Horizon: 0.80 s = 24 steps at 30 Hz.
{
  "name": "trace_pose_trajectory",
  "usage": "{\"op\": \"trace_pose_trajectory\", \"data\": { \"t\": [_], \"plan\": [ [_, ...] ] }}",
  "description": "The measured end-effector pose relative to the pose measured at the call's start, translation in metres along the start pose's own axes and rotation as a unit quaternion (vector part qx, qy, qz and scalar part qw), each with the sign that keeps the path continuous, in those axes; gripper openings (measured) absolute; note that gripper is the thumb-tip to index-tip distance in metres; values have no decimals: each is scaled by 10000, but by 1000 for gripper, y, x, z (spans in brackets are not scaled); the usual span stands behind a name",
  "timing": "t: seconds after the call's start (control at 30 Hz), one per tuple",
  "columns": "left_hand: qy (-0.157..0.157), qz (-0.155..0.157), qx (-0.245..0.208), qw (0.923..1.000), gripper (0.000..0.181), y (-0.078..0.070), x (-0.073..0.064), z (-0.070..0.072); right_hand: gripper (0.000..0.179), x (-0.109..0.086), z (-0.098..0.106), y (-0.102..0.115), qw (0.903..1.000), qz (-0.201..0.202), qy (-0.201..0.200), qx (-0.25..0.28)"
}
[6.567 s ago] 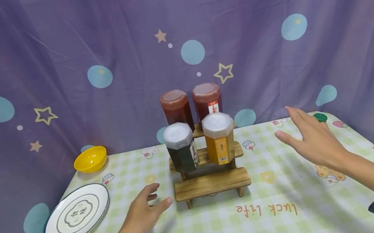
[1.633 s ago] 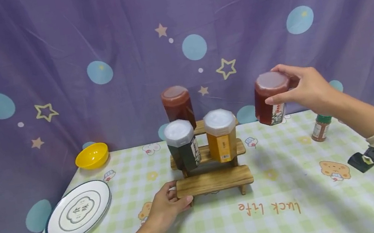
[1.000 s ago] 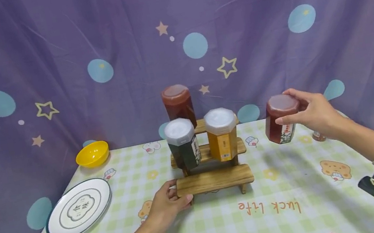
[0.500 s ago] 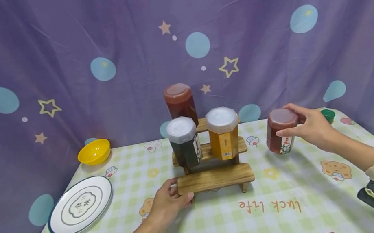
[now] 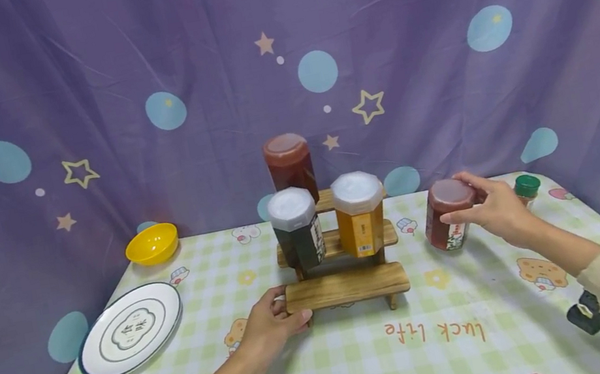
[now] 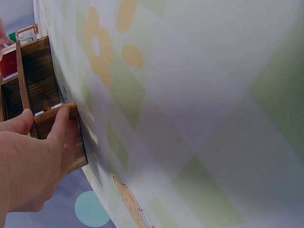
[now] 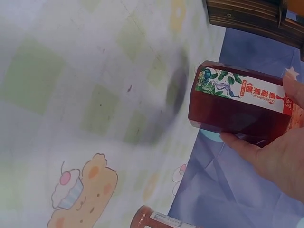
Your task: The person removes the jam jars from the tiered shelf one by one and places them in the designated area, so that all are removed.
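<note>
My right hand [image 5: 491, 208] holds a dark red jam jar [image 5: 448, 225] upright to the right of the stepped wooden rack [image 5: 346, 286]. The jar's label [image 7: 242, 88] faces the wrist camera, and its base is close to the cloth; I cannot tell whether it touches. My left hand [image 5: 269, 331] grips the left end of the rack's lowest step, thumb in front. On the middle step stand a dark jar [image 5: 297, 230] and an amber jar [image 5: 361, 216], both with whitish lids. Another red jar [image 5: 290, 165] is on the top step, partly hidden behind the dark one.
Behind my right hand stands a small shaker bottle with a green cap [image 5: 527, 185]. At the left lie a white plate [image 5: 162, 309] with a dark rim and a yellow bowl [image 5: 152, 246]. A checked cloth [image 5: 425, 364] covers the table, with a purple curtain [image 5: 212, 162] behind.
The red jar left the top step's right side in my right hand, moved right, and came down near the cloth. My left hand took hold of the rack and stays there.
</note>
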<state>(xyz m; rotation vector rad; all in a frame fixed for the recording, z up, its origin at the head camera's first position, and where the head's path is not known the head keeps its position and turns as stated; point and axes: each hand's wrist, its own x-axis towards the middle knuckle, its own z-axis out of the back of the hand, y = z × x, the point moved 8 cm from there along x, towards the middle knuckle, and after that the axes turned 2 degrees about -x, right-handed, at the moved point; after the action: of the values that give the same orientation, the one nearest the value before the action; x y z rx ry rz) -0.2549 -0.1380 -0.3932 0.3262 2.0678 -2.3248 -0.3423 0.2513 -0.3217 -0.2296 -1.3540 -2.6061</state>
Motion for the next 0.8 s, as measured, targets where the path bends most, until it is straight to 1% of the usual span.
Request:
{"op": "trace_pose_trajectory", "data": {
  "t": [0.3,0.5,0.63,0.8],
  "plan": [
    [-3,9,45,10000,76,0,0,0,82,-1,-9,-7,9999,-51,65,-82],
    [33,16,79,10000,77,1,-1,0,94,-5,-14,-15,9997,-176,142,-120],
    [24,4,61,10000,77,1,0,0,92,-5,-15,-18,9997,-171,153,-42],
    [-27,-11,2,10000,76,0,1,0,87,-6,-16,-17,9998,-112,165,45]
  ]
}}
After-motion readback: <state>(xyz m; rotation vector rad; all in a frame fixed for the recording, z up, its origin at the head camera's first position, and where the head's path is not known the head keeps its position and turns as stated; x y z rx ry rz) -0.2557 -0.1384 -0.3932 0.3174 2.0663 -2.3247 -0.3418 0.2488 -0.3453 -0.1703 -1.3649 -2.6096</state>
